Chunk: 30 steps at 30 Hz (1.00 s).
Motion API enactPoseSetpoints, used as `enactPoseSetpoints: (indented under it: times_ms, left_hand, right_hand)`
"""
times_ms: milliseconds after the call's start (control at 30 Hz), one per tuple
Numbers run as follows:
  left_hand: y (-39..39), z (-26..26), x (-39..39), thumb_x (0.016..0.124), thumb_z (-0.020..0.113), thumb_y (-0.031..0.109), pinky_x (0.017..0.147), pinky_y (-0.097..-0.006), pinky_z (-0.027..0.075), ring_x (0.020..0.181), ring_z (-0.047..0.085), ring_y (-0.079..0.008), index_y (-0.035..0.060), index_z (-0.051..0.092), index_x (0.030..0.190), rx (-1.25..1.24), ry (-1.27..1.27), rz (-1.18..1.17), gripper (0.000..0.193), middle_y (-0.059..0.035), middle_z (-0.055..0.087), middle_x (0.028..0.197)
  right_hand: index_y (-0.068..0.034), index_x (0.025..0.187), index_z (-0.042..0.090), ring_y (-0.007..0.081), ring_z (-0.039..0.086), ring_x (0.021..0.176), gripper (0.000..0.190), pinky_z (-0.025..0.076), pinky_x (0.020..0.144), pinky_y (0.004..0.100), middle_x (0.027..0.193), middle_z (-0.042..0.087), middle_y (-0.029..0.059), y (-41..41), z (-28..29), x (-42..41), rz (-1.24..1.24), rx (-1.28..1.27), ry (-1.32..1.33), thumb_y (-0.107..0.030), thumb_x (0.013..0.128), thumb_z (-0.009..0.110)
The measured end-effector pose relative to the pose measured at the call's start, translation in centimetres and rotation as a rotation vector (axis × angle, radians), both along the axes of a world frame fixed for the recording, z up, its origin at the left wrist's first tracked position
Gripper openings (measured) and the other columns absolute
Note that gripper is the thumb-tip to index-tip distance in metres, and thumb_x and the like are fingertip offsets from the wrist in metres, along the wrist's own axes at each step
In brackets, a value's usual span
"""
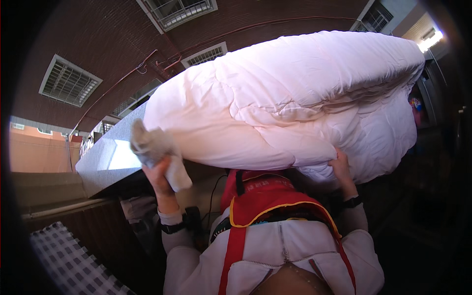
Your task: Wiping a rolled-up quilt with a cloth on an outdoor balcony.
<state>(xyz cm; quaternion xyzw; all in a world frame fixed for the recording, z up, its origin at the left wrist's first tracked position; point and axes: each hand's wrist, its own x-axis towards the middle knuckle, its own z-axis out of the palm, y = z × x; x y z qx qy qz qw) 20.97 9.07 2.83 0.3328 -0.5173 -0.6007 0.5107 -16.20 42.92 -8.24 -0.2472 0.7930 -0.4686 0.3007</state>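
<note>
A large, puffy white quilt lies heaped in front of me, folded over itself with deep creases at the right. My left hand grips a crumpled greyish-white cloth by the quilt's left end; one part of the cloth hangs below the fist, and it looks slightly blurred. On the near side of the quilt, my right hand pinches its edge between thumb and fingers. What the quilt rests on is mostly hidden beneath it.
A grey, shiny countertop shows left of the quilt. Checked fabric lies at the lower left, beside a dark wooden surface. A brown wall with barred windows rises beyond, and a lit lamp is at the upper right.
</note>
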Motion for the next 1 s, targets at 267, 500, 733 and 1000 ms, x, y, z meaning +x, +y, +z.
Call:
enactPoseSetpoints:
  times_ms: [267, 500, 733, 1000]
  left_hand:
    - [-4.7, 3.7, -2.4, 0.080, 0.064, 0.007, 0.079, -0.0319, 0.053, 0.090, 0.063, -0.0191, -0.0032, 0.053, 0.122, -0.122, -0.081, 0.113, 0.045, -0.0113, 0.062, 0.107]
    - [-10.5, -2.2, -10.3, 0.075, 0.076, 0.022, 0.084, -0.0380, 0.049, 0.096, 0.063, -0.0268, 0.0003, 0.055, 0.115, -0.314, -0.478, -0.070, 0.050, -0.0161, 0.065, 0.106]
    - [-11.6, -0.9, -12.6, 0.073, 0.074, 0.032, 0.082, -0.0422, 0.048, 0.096, 0.064, -0.0388, 0.0010, 0.053, 0.113, -0.352, -0.758, -0.114, 0.055, -0.0245, 0.066, 0.103]
    - [-11.9, 0.0, -12.7, 0.072, 0.075, 0.033, 0.081, -0.0428, 0.049, 0.095, 0.065, -0.0386, 0.0021, 0.053, 0.110, -0.346, -0.881, -0.096, 0.054, -0.0243, 0.067, 0.100]
  right_hand:
    - [0.004, 0.102, 0.064, 0.0113, 0.054, 0.073, 0.048, 0.044, 0.068, 0.0234, 0.081, 0.061, 0.0015, -9.3, 7.8, -2.2, 0.028, -0.173, 0.048, -0.002, 0.057, 0.049]
    - [-0.001, 0.094, 0.063, 0.0140, 0.054, 0.069, 0.036, 0.043, 0.061, 0.0267, 0.078, 0.062, 0.0057, -13.1, 0.8, -7.5, -0.037, 0.039, 0.109, 0.000, 0.060, 0.050]
    - [-0.001, 0.106, 0.059, 0.0191, 0.062, 0.090, 0.032, 0.047, 0.079, 0.0277, 0.095, 0.063, 0.0096, -13.8, 0.3, -4.2, -0.055, -0.110, 0.274, 0.001, 0.074, 0.055]
    - [-0.004, 0.111, 0.062, 0.0272, 0.055, 0.107, 0.034, 0.043, 0.093, 0.0352, 0.114, 0.058, 0.0149, -19.1, 9.7, -0.5, 0.376, -0.326, 0.761, -0.011, 0.077, 0.062]
